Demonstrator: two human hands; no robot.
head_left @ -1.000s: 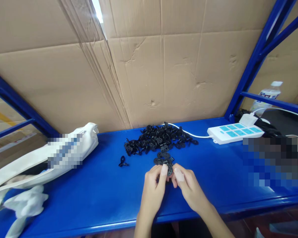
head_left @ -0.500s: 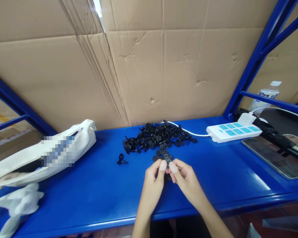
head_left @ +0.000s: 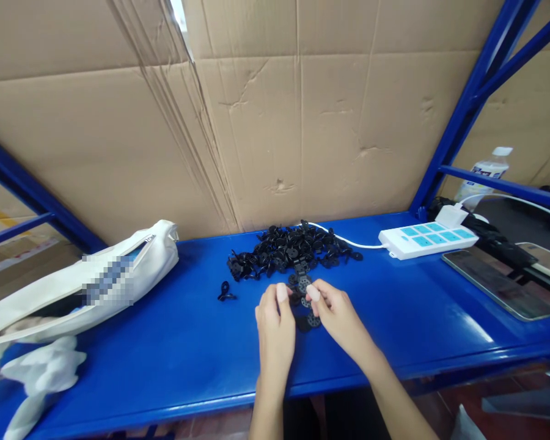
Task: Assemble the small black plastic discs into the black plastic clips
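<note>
My right hand (head_left: 341, 311) pinches a small black plastic piece with a round, perforated disc (head_left: 305, 284) between thumb and fingers. To its left, my left hand (head_left: 275, 321) is closed, thumb against fingers; whatever lies in that pinch is too small and hidden to make out. Below and between the hands, several loose black perforated discs (head_left: 313, 319) rest on the blue table (head_left: 187, 342). Just beyond my fingertips spreads a heap of similar black plastic pieces (head_left: 293, 247). One separate black piece (head_left: 226, 292) lies left of my left hand.
A white bag (head_left: 151, 269) and a pale plush toy (head_left: 46, 370) sit on the left. On the right are a white power strip (head_left: 426, 240) with a cable, a phone (head_left: 495, 284) and a bottle (head_left: 490, 171). Cardboard (head_left: 275, 140) stands behind, between blue posts.
My hands, formerly together at one black piece, have moved apart. The left went left and my right hand keeps a perforated disc. More discs show between them. The view has shifted slightly.
</note>
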